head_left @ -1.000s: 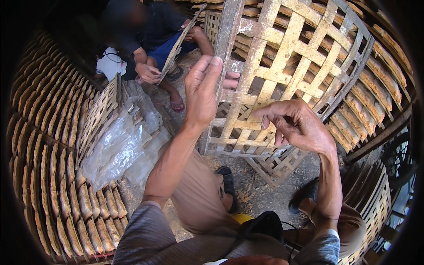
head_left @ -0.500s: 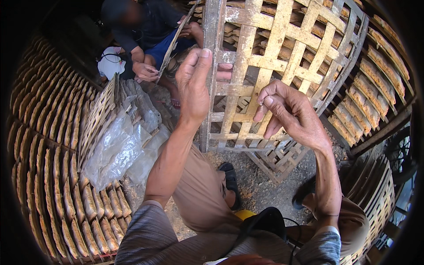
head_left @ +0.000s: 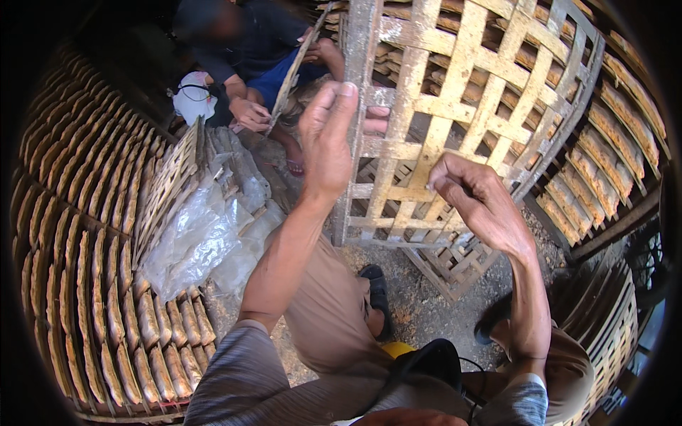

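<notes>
A woven bamboo tray (head_left: pixel 455 78) with an open lattice and wooden edge bars stands tilted before me. My left hand (head_left: pixel 328 142) grips its left edge bar; the thumb is on the near side, and fingertips show through the lattice gaps. My right hand (head_left: pixel 479 202) is in front of the tray's lower lattice, its fingers curled and thumb and fingertips brought together. Whatever may be between those fingertips is too small or hidden to make out. Beneath the tray's lower edge, another bamboo lattice tray (head_left: pixel 455 273) shows near the floor.
Racks of trays with pale brown slabs (head_left: pixel 163 319) fill the left; more slabs (head_left: pixel 604 156) line the right. Clear plastic sheets (head_left: pixel 202 227) drape over stacked trays. Across from me a person (head_left: pixel 249 50) holds a thin tray (head_left: pixel 298 67). More trays (head_left: pixel 604 334) stand lower right.
My right hand's fingers have curled in, closer to the lattice. The tray, my left hand and the surroundings appear slightly farther right in the view.
</notes>
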`<action>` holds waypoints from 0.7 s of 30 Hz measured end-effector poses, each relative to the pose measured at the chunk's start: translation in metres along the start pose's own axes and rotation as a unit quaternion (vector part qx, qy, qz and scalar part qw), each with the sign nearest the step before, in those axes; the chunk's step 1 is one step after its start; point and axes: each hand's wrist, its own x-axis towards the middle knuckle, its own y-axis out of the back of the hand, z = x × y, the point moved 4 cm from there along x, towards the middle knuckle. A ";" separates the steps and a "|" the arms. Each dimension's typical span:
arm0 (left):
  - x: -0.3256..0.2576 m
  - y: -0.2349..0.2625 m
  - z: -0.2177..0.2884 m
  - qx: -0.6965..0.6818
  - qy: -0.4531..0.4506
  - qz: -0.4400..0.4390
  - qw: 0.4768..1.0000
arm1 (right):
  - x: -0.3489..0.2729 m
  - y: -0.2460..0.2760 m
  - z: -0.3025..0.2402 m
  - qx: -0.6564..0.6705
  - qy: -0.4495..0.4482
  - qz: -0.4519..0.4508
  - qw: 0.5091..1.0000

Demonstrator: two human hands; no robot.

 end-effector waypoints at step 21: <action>-0.004 -0.019 0.009 -0.072 -0.011 -0.011 0.997 | 0.054 0.000 -0.061 0.044 0.222 0.275 0.934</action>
